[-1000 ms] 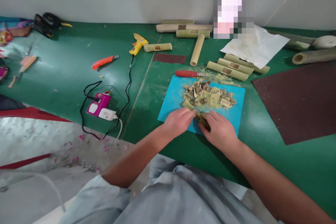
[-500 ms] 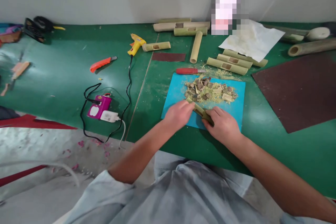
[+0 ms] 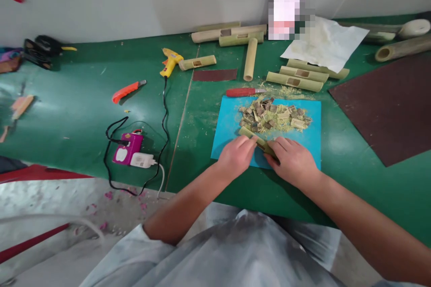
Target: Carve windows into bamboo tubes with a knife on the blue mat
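Note:
A short bamboo tube (image 3: 247, 132) with a slot cut in its side lies at a slant over the blue sheet (image 3: 226, 121). My right hand (image 3: 293, 159) is closed around its near right end. My left hand (image 3: 237, 156) has its fingers pinched together against the tube, at the edge of the slot. Whatever those fingertips may hold is hidden. Just beyond the tube is a pile of bamboo chips and shavings (image 3: 269, 115). A red-handled knife (image 3: 241, 92) rests along the sheet's far edge.
Slotted bamboo tubes (image 3: 293, 81) lie beyond the sheet, near white paper (image 3: 328, 47). Brown sandpaper sheets (image 3: 387, 107) flank them. Leftward are a yellow glue gun (image 3: 172, 62), an orange utility knife (image 3: 127, 92) and a purple power strip (image 3: 125, 152) with a looping black cord (image 3: 165, 112).
My left hand has slid along the tube from its far left end toward the slot, uncovering that end. My right hand keeps its hold. The view has shifted slightly.

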Motion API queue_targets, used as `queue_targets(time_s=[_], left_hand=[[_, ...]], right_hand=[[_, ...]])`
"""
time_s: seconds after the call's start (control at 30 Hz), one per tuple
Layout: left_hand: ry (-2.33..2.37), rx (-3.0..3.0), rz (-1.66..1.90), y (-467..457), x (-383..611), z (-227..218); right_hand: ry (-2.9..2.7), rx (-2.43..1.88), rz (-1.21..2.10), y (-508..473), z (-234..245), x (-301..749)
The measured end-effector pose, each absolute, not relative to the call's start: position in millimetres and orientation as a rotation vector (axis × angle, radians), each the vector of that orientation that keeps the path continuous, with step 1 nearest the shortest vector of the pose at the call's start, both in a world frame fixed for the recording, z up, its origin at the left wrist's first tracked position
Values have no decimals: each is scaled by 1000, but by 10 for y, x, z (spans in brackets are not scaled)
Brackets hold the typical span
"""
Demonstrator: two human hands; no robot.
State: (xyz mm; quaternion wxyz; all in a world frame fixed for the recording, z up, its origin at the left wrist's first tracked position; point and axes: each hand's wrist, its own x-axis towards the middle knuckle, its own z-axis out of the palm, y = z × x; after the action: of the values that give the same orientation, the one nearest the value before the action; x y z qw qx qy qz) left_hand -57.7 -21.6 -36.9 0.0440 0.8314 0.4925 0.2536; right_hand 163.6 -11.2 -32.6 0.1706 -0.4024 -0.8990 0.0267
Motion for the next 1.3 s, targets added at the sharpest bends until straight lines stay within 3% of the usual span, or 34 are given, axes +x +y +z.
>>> queue_targets(time_s=[1.3], left_hand=[[1610, 2503, 824, -222, -429, -563]], right_hand=[[-2494, -1232, 262, -55, -407, 1613]])
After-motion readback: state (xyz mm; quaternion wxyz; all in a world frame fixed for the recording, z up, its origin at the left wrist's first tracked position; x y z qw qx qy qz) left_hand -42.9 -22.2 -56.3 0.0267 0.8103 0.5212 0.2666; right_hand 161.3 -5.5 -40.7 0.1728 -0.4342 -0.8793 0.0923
